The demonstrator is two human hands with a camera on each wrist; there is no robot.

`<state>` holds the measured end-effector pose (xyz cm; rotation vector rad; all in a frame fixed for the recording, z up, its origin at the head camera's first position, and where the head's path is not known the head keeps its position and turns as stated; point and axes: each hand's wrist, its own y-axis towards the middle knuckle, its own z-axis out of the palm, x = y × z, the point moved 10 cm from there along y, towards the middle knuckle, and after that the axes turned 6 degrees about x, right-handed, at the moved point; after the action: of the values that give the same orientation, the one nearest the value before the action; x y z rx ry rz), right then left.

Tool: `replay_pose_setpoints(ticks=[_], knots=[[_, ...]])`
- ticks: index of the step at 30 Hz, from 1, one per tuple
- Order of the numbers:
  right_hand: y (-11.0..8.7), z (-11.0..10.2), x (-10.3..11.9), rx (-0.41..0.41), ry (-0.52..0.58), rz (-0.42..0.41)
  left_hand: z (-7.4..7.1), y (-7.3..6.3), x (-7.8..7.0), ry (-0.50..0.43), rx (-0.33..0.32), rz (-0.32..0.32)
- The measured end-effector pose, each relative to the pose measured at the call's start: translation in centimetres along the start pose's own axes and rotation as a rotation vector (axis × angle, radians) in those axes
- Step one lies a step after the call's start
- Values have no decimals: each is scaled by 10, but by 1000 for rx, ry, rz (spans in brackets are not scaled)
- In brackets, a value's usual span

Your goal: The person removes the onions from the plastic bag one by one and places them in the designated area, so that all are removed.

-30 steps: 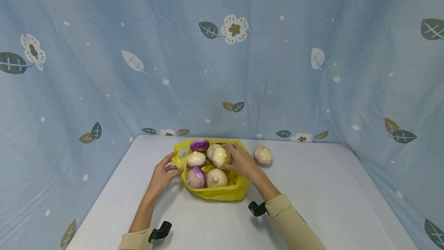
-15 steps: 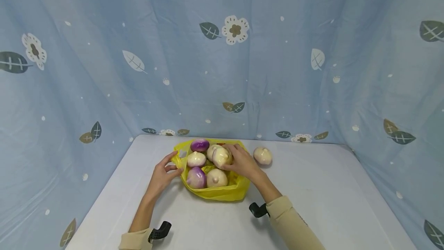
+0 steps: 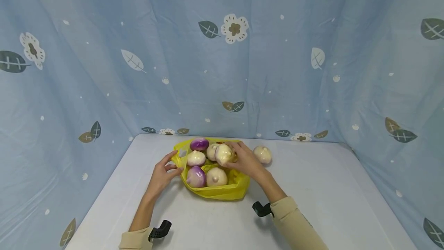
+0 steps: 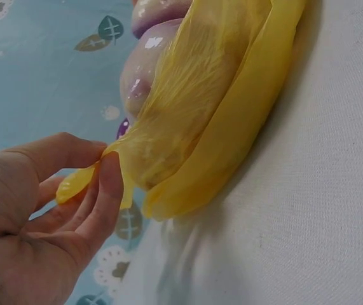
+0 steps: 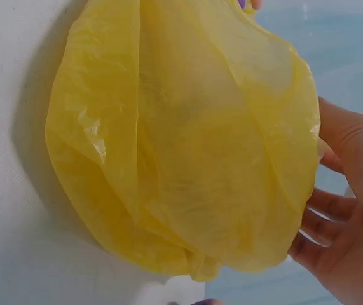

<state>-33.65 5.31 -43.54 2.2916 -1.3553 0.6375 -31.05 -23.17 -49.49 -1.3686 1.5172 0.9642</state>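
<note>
My left hand [image 3: 162,174] pinches the left edge of a yellow plastic bag [image 3: 222,194] between thumb and fingers; the left wrist view shows the thin film [image 4: 232,121] gathered at the fingertips. The bag lies with its mouth spread, several glossy white-and-purple turnips inside. Over its right side, my right hand [image 3: 245,162] grips a pale turnip [image 3: 224,154], thumb in front and fingers behind. In the right wrist view the bag wall hides that turnip and the fingertips of the hand [image 5: 353,203]. A deep purple turnip [image 3: 199,144] sits at the bag's back left.
One whitish turnip [image 3: 262,154] lies on the white table [image 3: 312,196], just right of the bag behind my right wrist. A blue patterned curtain [image 3: 277,68] hangs along the back and sides of the table.
My right hand has shifted slightly to the right with the pale turnip in its grip. The left hand keeps its pinch on the bag edge.
</note>
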Motion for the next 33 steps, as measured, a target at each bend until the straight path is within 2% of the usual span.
replay_pose_setpoints(ticks=[7,14,20,29,33], knots=[[-7,-11,2,-38,2,-19,1,-2,-1,1,2,3],[-12,-19,-3,-43,-10,4,1,-3,-2,-14,7,7],[-15,-29,-5,-84,-15,-19,2,-3,-4,-15,12,2],[-21,-37,-17,-93,-17,20,1,-2,-1,-9,1,-12],[-23,-40,-20,-100,-42,0,0,-1,-1,1,-6,-12]])
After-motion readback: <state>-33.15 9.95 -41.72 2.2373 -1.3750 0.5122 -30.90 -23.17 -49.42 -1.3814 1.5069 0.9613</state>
